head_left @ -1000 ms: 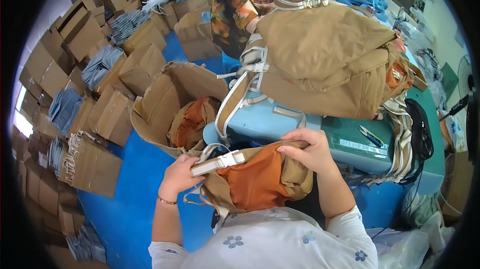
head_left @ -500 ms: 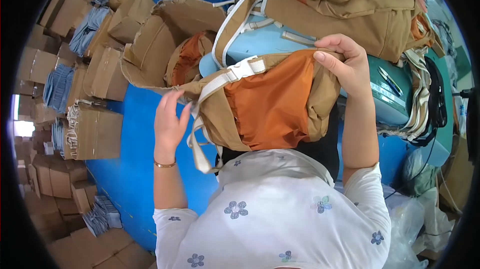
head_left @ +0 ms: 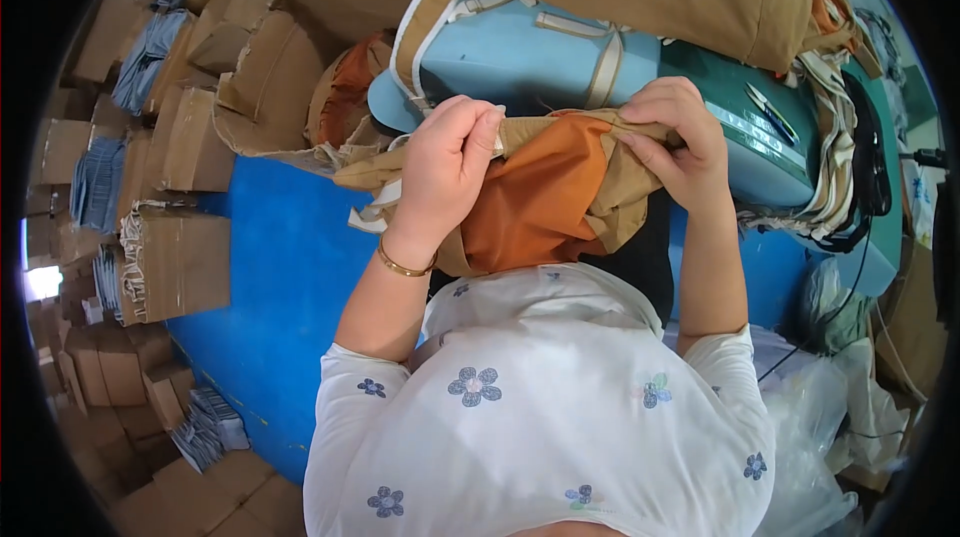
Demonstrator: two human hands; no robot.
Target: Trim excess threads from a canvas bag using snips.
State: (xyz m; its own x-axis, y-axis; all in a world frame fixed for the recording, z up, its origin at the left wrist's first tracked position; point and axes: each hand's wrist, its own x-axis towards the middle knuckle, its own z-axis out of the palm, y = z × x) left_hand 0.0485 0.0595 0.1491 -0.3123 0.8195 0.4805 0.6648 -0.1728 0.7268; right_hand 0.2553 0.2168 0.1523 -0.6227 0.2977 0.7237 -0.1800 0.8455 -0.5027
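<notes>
Left hand (head_left: 445, 167): moved inward since the earlier frame, fingers now closed on the upper edge of the tan-and-orange fabric bag (head_left: 540, 192).
Right hand (head_left: 688, 142): thumb and fingers pinching the same edge.
Bag: near side of the light-blue worktable (head_left: 510, 67).
Tan backpack (head_left: 660, 2): on the worktable.
Cardboard carton (head_left: 268, 62): left of the worktable.

The pouch (head_left: 540, 197) was held between the left hand (head_left: 445, 172) and the right hand (head_left: 685, 142), on the near side of the table (head_left: 560, 62), whose far part bore the backpack (head_left: 660, 2). On the table's right half lay the snips (head_left: 770, 112), with the bundled straps (head_left: 838, 162) farther right. Left of the table stood the open carton (head_left: 270, 77) with a second pouch (head_left: 348, 87) in it; stacked cartons (head_left: 185, 262) ranged farther left, and plastic sheeting (head_left: 800, 407) lay at near right.
</notes>
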